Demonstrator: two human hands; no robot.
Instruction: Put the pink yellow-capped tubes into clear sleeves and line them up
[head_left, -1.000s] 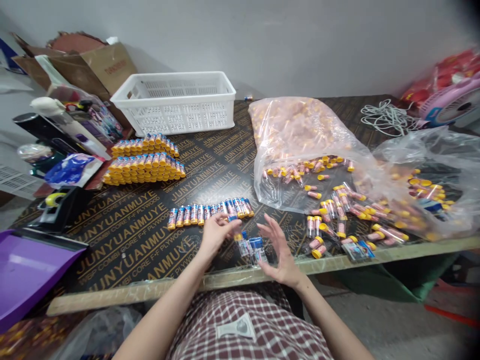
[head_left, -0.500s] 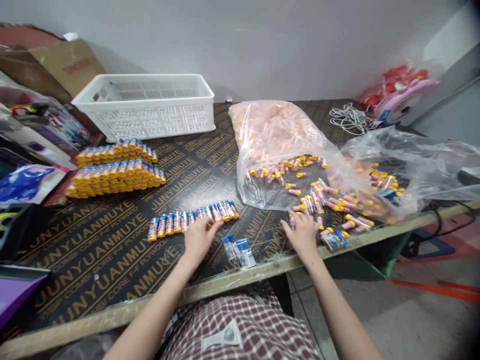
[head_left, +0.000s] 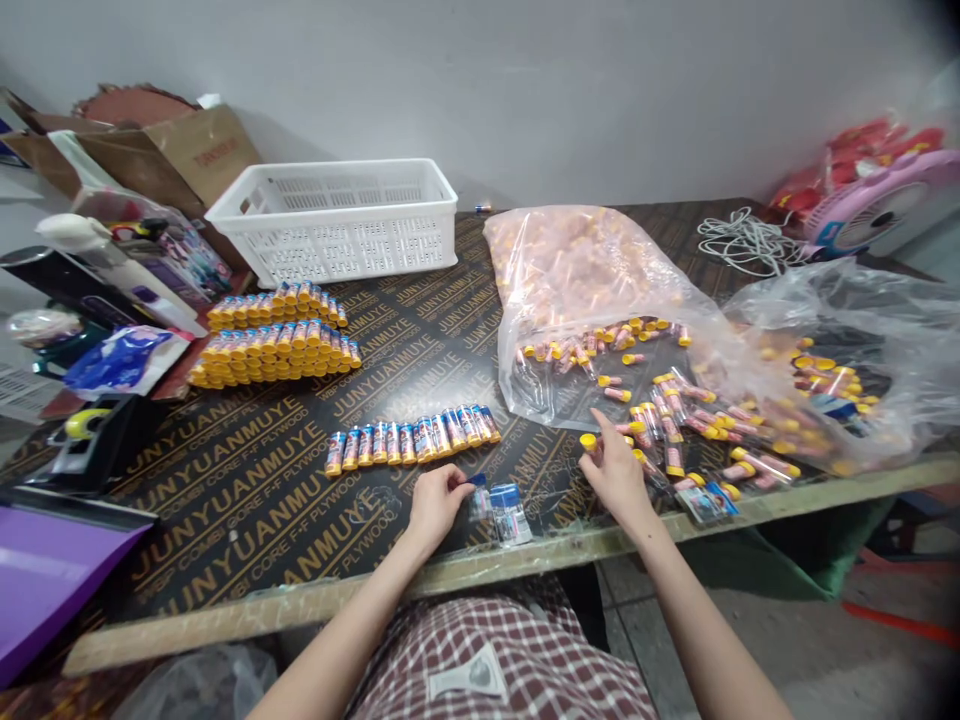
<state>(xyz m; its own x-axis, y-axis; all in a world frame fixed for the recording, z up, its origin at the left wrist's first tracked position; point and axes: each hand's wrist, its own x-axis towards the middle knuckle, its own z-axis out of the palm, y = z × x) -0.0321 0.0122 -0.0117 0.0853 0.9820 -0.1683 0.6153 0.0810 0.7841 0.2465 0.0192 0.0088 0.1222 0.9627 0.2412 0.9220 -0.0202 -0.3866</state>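
Observation:
My left hand point(head_left: 439, 505) pinches the blue top edge of a printed clear plastic sleeve point(head_left: 480, 500) near the table's front edge. Beside it lies a small stack of the same sleeves point(head_left: 511, 515). My right hand point(head_left: 621, 478) is closed on a small yellow-capped tube point(head_left: 589, 443), its cap pointing up and left; the fingers partly cover its body. Left of centre, a row of sleeved tubes point(head_left: 412, 440) lies side by side. Loose tubes with pink contents point(head_left: 664, 410) are heaped right of my right hand, some spilling from a clear plastic bag point(head_left: 585, 260).
Stacked sleeved tubes point(head_left: 277, 350) lie in front of a white basket point(head_left: 337, 235) at the back left. A second plastic bag point(head_left: 900, 310), a white cable point(head_left: 742, 240) and a pink fan point(head_left: 877, 205) are on the right. More sleeves point(head_left: 706, 502) lie at the front right edge.
My left hand has left the row of sleeved tubes and moved to the sleeves, pinching one. My right hand now shows a yellow-capped tube in its fingers. The view has turned slightly left.

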